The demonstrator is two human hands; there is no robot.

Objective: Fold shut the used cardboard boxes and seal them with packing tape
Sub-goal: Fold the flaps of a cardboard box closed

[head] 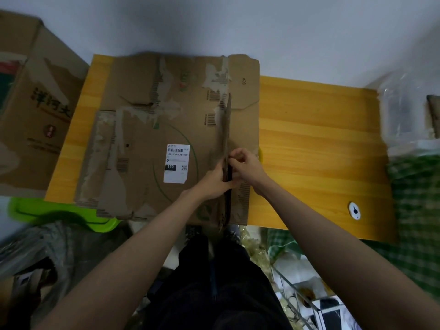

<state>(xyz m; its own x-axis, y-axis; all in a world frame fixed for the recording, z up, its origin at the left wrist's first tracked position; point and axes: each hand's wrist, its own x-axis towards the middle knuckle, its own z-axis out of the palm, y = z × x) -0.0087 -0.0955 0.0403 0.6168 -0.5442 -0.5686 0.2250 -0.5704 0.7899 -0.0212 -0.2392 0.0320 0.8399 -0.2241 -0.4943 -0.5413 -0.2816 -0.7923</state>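
The flattened cardboard box (166,129) lies across the yellow wooden worktop (316,144), its near edge hanging slightly past the front. A raised flap edge (226,139) runs from the far side toward the person along the box's right part, standing up like a thin ridge. The left hand (215,181) rests against the flap's near stretch from the left, fingers around it as far as can be seen; the right hand (242,161) pinches the same edge from the right with curled fingers, so both grips are closed on the flap.

Judging by this, the task is at an early stage: the box is still collapsed, no seam is closed, and no fresh tape or tape roll shows anywhere. Forming the box, folding its flaps and sealing all seem left to do.

The cardboard is brown, worn and dull, with torn pale patches where old tape stripped the surface, printed barcodes, a green curved line and a white shipping label (176,163) near the middle. The worktop is smooth with streaky grain. A second, assembled carton (35,103) with dark lettering stands to the left, just beside the worktop, and a bright green plastic lid (59,213) lies below its near left corner.
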